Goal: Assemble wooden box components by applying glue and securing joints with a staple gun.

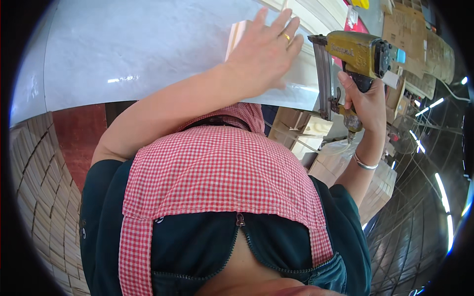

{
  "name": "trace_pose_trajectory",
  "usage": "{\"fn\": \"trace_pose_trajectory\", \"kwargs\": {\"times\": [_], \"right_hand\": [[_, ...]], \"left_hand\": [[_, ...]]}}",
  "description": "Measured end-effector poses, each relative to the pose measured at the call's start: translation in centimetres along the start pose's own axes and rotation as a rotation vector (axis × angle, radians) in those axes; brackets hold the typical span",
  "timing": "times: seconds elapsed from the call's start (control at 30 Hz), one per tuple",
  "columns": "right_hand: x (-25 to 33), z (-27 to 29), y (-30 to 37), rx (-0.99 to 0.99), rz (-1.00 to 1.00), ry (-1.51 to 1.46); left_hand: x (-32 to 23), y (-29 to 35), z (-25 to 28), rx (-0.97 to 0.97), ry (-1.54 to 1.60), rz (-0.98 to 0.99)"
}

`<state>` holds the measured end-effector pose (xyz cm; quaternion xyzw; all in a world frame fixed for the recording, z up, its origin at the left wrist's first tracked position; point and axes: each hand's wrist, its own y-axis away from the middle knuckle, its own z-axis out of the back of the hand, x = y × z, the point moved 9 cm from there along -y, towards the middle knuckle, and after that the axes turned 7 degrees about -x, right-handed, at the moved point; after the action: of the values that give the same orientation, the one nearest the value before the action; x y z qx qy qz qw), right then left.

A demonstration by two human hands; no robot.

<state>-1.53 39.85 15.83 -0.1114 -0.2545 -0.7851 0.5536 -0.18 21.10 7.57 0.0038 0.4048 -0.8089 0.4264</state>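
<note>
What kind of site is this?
Probably a woodworking shop or small factory: a yellow nail or staple gun is in use at a pale worktop, what look like wooden slats are stacked alongside, and cardboard sits at the far right.

White flat worktable [148,54] lies at 11 o'clock; pale long wooden strips [323,17] on it at 1; yellow pistol-shaped metal nail gun [353,47] in right hand [366,101] at 2.
</note>
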Motion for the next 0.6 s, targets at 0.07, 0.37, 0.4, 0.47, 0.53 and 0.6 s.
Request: {"fn": "trace_pose_trajectory", "kwargs": {"times": [0.07,0.37,0.4,0.47,0.53,0.6], "right_hand": [[-1.2,0.4,0.4,-0.013,-0.03,0.001],[-2.4,-0.4,1.0,0.012,-0.011,-0.081],[-2.5,-0.5,0.9,0.016,-0.006,-0.099],[-2.7,-0.8,0.7,0.023,0.002,-0.135],[-2.7,-0.9,0.5,0.027,0.005,-0.152],[-2.7,-1.0,0.4,0.036,0.013,-0.157]], "left_hand": [[-0.8,0.2,-1.4,0.054,-0.001,-0.018],[-1.7,0.9,-4.1,0.222,-0.039,-0.044],[-1.8,0.9,-4.1,0.226,-0.042,-0.044],[-1.8,0.9,-4.2,0.234,-0.047,-0.043],[-1.8,0.9,-4.2,0.239,-0.048,-0.042],[-1.8,0.9,-4.1,0.227,-0.043,-0.037]]}}
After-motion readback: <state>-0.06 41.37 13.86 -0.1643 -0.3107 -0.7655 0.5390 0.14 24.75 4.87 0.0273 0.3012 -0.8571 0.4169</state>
